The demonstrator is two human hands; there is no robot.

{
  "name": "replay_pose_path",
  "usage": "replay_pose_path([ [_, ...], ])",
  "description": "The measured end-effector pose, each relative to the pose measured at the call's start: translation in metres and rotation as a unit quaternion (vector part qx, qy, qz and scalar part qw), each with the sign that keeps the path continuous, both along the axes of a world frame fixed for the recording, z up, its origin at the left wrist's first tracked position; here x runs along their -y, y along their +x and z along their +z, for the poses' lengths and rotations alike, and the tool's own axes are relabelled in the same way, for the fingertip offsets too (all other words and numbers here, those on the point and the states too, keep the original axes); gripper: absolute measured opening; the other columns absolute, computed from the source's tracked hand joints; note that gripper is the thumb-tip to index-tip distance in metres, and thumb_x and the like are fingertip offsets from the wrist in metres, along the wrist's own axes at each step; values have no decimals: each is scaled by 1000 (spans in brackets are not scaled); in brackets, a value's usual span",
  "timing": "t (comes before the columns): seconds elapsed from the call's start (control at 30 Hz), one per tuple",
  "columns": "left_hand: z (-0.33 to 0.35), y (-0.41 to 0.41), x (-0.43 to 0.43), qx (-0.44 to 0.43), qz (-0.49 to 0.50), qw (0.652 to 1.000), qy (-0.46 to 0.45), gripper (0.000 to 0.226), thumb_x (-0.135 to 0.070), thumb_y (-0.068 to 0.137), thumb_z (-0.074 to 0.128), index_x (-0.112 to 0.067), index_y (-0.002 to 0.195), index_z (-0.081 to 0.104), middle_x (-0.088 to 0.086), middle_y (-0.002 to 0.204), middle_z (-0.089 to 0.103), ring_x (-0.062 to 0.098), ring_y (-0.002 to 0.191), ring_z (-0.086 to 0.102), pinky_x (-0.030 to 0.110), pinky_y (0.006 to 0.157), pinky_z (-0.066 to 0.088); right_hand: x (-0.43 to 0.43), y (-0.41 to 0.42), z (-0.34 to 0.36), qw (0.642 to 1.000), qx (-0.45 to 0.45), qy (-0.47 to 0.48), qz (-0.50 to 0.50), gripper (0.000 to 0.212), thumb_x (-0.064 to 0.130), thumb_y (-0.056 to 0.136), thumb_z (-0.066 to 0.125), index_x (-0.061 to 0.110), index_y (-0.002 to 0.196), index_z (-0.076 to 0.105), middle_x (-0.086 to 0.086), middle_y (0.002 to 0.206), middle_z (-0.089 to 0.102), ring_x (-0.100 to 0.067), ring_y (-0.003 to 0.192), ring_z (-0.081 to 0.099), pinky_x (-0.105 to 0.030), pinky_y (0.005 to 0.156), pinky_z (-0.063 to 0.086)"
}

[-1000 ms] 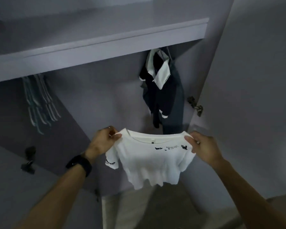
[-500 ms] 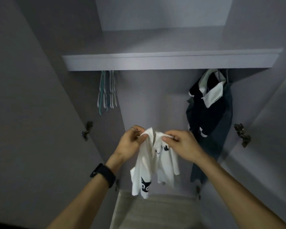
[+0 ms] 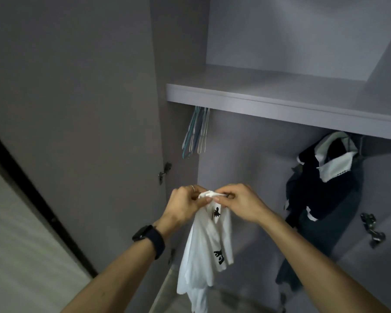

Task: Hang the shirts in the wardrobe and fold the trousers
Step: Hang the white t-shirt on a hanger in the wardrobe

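The left hand (image 3: pixel 185 206) and right hand (image 3: pixel 242 204) together pinch the bunched collar of the small white cotton shirt with black prints (image 3: pixel 208 245), below the pale plastic hangers (image 3: pixel 195 132). Freeing one hand to fetch a hanger could let the limp cloth slip and drop.

Both hands — left hand (image 3: pixel 185 205), right hand (image 3: pixel 239 203) — pinch the bunched top of a small white printed shirt (image 3: pixel 207 247); its body hangs below the fingers (image 3: pixel 221 192).

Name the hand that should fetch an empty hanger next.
Left, probably: the empty hangers hang up-left, on the left hand's side, and the right hand also pinches the white shirt, so can hold it.
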State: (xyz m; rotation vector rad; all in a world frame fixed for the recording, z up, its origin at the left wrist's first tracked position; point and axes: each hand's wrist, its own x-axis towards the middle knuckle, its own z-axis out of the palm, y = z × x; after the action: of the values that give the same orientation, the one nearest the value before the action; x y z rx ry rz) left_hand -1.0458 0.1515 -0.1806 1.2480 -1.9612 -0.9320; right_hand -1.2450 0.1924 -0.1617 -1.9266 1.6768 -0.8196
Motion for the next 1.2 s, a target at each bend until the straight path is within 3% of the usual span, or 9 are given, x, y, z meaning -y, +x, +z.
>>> replay_pose_path([
  [0.1, 6, 12, -1, 80, 40, 994, -69, 19, -49, 91, 70, -35, 102, 73, -19, 64, 60, 1, 66, 57, 22, 63, 39, 8, 5, 6, 1000, -8, -8, 20, 4, 27, 90, 74, 26, 89, 78, 18, 62, 60, -1, 58, 49, -15, 58, 37],
  [0.2, 15, 14, 1, 162, 81, 974, -138, 27, -56, 96, 58, -36, 111, 68, -11, 85, 67, 15, 89, 62, 28, 69, 40, 18, 5, 13, 999, -10, -8, 31, 8, 28, 90, 75, 22, 86, 77, 19, 54, 55, -1, 53, 46, -13, 56, 35],
  [0.3, 26, 15, 13, 245, 112, 932, -241, 30, -53, 100, 49, -35, 118, 67, -11, 110, 69, 17, 112, 54, 32, 86, 34, 33, -1, 22, 999, -18, -19, 21, 4, 30, 88, 75, 27, 86, 77, 26, 64, 65, 5, 64, 59, -9, 63, 40],
  [0.4, 41, 24, 36, 311, 141, 880, -331, 39, -52, 98, 41, -27, 100, 71, -11, 107, 72, 22, 110, 58, 36, 91, 31, 57, -12, 32, 999, -36, -32, 8, 5, 31, 91, 71, 30, 92, 76, 19, 84, 73, 5, 77, 64, -12, 72, 46],
  [0.57, 62, 49, 75, 415, 210, 787, -405, 17, -31, 84, 79, -17, 93, 76, 11, 143, 59, 33, 145, 40, 58, 121, 3, 108, -35, 32, 999, -43, -4, -26, 20, 32, 94, 66, 26, 113, 69, 14, 103, 73, -4, 91, 66, -20, 85, 49],
  [0.63, 64, 57, 86, 466, 227, 758, -396, 25, -26, 77, 86, -18, 99, 75, 14, 155, 44, 35, 151, 26, 62, 120, -10, 133, -42, 23, 998, -36, 18, -48, 27, 34, 95, 65, 24, 121, 64, 10, 114, 71, -11, 102, 66, -24, 90, 49],
  [0.8, 44, 89, 118, 475, 258, 688, -485, 30, 1, 75, 76, -10, 102, 74, 18, 159, 37, 45, 148, 26, 63, 120, -9, 199, -34, -9, 994, -14, 38, -99, 48, 41, 96, 62, 13, 134, 54, -5, 137, 61, -26, 125, 57, -29, 101, 44],
  [1.07, 20, 108, 146, 500, 262, 599, -568, 43, -15, 96, 30, -14, 117, 67, 16, 165, 23, 45, 152, 16, 65, 118, -13, 278, -3, -47, 978, 34, 19, -205, 52, 46, 101, 52, 7, 135, 48, -17, 137, 58, -36, 123, 56, -32, 95, 45],
  [1.2, 15, 113, 151, 514, 274, 578, -571, 38, -19, 106, 30, -17, 122, 64, 14, 166, 21, 44, 153, 11, 64, 115, -19, 299, 2, -62, 970, 38, 6, -240, 44, 37, 100, 60, 8, 132, 56, -15, 136, 60, -35, 122, 57, -32, 97, 46],
])
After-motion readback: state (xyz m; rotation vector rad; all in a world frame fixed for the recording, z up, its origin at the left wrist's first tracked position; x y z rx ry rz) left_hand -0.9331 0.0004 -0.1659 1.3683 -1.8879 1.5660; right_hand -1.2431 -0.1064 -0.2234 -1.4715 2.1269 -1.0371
